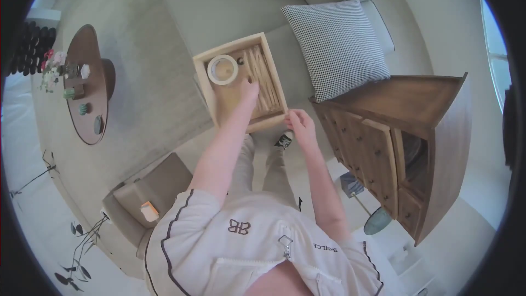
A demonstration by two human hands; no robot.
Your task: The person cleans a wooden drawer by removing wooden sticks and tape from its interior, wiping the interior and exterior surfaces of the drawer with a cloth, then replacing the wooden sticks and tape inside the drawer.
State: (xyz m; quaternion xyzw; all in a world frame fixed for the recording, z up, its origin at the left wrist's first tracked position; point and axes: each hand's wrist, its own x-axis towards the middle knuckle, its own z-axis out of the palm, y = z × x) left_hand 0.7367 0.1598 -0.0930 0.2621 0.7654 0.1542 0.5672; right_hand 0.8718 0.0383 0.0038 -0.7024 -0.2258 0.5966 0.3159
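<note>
A shallow wooden drawer-like box [204,89] is in front of me, at the sofa's edge. Inside lies a white ring-shaped item [212,77], perhaps a tape roll or a round dish, with a small dark piece [240,61] beside it. Several long, thin pale sticks [264,77] lie along the box's right side. My left hand [250,91] reaches inside with its fingers curled next to the sticks; whatever they pinch is hidden. At the near right corner, my right hand [299,121] is closed on the box's rim.
Behind the box stretches a grey-green sofa [213,5] with a checked cushion [339,44]. A wooden dresser [405,104] with a dark open compartment stands right. An oval coffee table [82,90] bearing flowers is far left. A brown armchair [159,181] sits nearer, lower left.
</note>
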